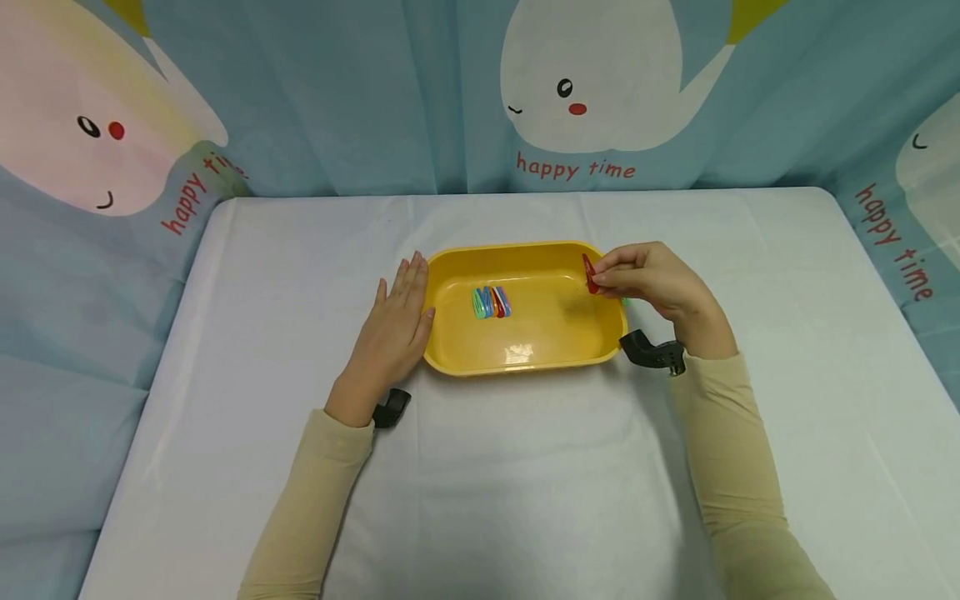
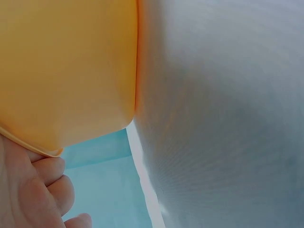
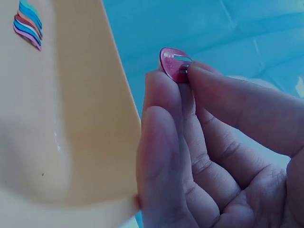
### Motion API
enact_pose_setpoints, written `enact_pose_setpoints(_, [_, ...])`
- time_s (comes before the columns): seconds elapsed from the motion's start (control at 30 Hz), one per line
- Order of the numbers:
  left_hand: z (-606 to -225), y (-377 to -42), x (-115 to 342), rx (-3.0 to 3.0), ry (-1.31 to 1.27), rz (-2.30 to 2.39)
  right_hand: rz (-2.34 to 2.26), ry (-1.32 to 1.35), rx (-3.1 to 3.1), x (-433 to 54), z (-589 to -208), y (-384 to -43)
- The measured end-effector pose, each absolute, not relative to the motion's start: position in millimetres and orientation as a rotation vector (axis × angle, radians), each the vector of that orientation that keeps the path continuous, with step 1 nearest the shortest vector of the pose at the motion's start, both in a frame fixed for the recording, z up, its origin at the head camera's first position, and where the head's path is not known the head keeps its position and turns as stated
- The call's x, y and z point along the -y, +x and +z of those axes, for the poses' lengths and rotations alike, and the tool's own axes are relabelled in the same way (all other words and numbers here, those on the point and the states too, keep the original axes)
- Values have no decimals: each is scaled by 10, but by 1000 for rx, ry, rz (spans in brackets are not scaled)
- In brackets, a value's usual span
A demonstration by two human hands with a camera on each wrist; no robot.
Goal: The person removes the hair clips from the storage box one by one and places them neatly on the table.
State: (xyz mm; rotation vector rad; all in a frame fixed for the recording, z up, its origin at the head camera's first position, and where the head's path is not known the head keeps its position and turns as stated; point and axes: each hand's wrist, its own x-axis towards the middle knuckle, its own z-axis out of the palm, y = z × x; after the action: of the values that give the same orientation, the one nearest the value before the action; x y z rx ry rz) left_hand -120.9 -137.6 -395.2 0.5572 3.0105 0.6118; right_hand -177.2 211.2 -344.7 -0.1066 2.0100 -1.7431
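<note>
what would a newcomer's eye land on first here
Probably the bright yellow tray on the white tablecloth, with a tight row of colourful clips left of its middle in the head view. Next, the red clip pinched in the right hand's grip near the tray's right end. Behind, a blue curtain shows cartoon creatures and "happy time" lettering.

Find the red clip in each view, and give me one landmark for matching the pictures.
Head: the red clip is right of centre, pinched in the right hand.
Left wrist: not in the picture.
Right wrist: the clip is above centre, looking pinkish.
Shared landmark: the yellow tray, central in the head view, upper left in left wrist, along the left in right wrist.
</note>
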Motion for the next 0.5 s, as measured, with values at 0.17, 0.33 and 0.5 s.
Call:
enact_pose_setpoints(0.17, [-3955,-1209,1377,-3010,560,612,-1791,-108,-1983,-2185,-3468,-1736])
enact_pose_setpoints(0.33, [-3970,-1216,1376,-3011,566,614,-1884,-103,-1926,-2251,-3514,-1711])
enact_pose_setpoints(0.5, [-3966,-1213,1380,-3015,567,612,-1972,-110,-1866,-2323,-3557,-1696])
